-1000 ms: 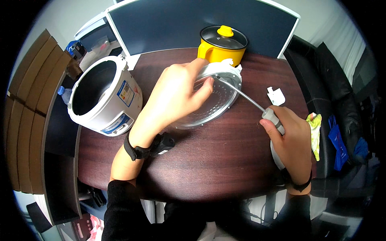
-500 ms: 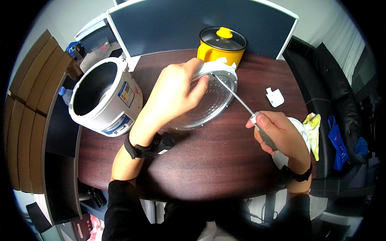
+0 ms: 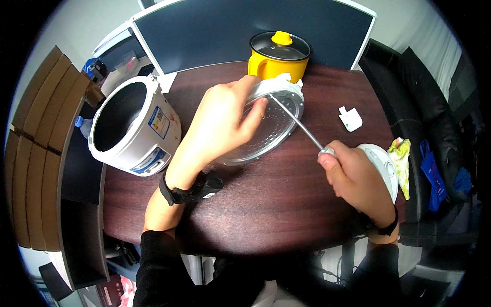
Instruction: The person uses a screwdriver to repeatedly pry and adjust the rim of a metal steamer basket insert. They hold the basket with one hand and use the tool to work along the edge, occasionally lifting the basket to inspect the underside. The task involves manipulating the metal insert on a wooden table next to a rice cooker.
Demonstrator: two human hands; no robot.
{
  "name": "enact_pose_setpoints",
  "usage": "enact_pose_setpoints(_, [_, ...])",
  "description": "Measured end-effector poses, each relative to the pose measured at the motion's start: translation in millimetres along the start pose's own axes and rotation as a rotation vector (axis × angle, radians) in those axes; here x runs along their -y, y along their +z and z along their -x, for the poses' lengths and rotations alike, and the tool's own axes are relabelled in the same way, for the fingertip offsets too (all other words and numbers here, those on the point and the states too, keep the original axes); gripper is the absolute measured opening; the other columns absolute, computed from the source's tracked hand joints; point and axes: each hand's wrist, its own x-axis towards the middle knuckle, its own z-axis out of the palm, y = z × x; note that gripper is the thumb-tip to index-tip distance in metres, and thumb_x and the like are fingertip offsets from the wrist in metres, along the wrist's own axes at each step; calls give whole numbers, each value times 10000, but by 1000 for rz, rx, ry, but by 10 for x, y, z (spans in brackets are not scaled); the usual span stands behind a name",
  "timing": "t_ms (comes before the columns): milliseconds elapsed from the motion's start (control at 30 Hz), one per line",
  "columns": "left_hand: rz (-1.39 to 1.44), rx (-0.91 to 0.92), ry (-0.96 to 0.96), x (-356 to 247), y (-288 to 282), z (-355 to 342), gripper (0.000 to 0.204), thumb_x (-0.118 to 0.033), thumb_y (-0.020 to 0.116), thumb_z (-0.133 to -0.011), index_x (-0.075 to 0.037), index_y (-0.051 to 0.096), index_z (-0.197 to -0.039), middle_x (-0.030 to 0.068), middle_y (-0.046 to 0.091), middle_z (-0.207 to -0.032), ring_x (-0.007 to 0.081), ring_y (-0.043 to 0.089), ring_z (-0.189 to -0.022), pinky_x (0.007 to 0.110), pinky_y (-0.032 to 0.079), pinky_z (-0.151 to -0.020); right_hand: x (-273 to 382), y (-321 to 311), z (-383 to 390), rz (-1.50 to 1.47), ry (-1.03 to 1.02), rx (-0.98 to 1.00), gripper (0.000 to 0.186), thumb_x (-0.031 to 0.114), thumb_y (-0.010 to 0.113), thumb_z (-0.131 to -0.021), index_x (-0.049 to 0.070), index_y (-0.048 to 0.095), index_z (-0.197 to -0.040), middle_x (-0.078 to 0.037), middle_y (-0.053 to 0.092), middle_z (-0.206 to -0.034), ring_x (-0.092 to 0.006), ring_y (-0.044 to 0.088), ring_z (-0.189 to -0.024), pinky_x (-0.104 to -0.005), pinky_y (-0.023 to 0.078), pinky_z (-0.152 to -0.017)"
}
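Note:
My left hand [image 3: 222, 117] grips the upper left rim of a round rice cooker lid [image 3: 279, 130], whose perforated metal inner side faces me, tilted up off the table. In my right hand [image 3: 353, 176] is a screwdriver [image 3: 302, 127], its handle wrapped by my closed fingers. The shaft slants up to the left, and its tip meets the lid's rim near my left thumb. Part of the lid is hidden behind my left hand. On the left stands the white rice cooker body [image 3: 158, 130], uncovered, with its dark inside showing.
Behind the lid stands a yellow pot [image 3: 281, 64] with a glass cover. A small white plastic piece [image 3: 350, 119] lies to the right. By my right wrist are a white oval part [image 3: 386, 169] and a green-and-white cloth [image 3: 401, 166]. A dark partition [image 3: 215, 36] borders the table's back.
My right hand has turned around the screwdriver handle, its back now more upward and covering the grip. The tip stays at the lid's rim. My left hand keeps its hold.

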Motion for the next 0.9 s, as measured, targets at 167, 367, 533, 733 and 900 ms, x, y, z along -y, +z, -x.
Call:
enact_pose_setpoints(167, [-20,-13,1,26,-12,9,257,-149,643,-875,75,584,-988,248,638,-752,379,663,-675,425,522,-639,0,-23,-99,-597,200,346,336,304,422,-1052,13,561,-956,-54,540,-604,-138,514,-426,-287,418,-421])
enact_pose_setpoints(367, [-21,-20,-38,59,-19,-8,281,-174,639,-882,69,602,-1019,242,645,-738,366,672,-675,420,525,-645,-137,-7,-214,-836,212,444,366,343,429,-1047,4,556,-988,-35,541,-611,-126,508,-441,-262,417,-423])
enact_pose_setpoints(533, [6,14,-116,48,-50,-17,325,-209,625,-889,61,623,-1070,236,650,-719,362,678,-683,413,530,-660,-50,-14,-179,-70,-60,-101,275,283,654,-927,11,609,-936,-124,638,-720,-260,613,-572,-341,481,-537])
enact_pose_setpoints(733, [30,12,-77,46,-33,1,315,-202,633,-878,60,623,-1053,223,648,-707,359,677,-681,410,527,-656,-75,59,-73,282,-309,-467,254,232,742,-850,16,633,-925,-155,650,-738,-326,657,-667,-380,486,-567])
enact_pose_setpoints(900, [42,-10,-14,38,-16,-11,278,-177,639,-870,58,619,-1018,222,644,-700,371,669,-664,415,519,-635,-44,-49,-92,-108,0,16,300,295,578,-980,11,599,-885,-120,600,-640,-267,601,-546,-350,463,-508])
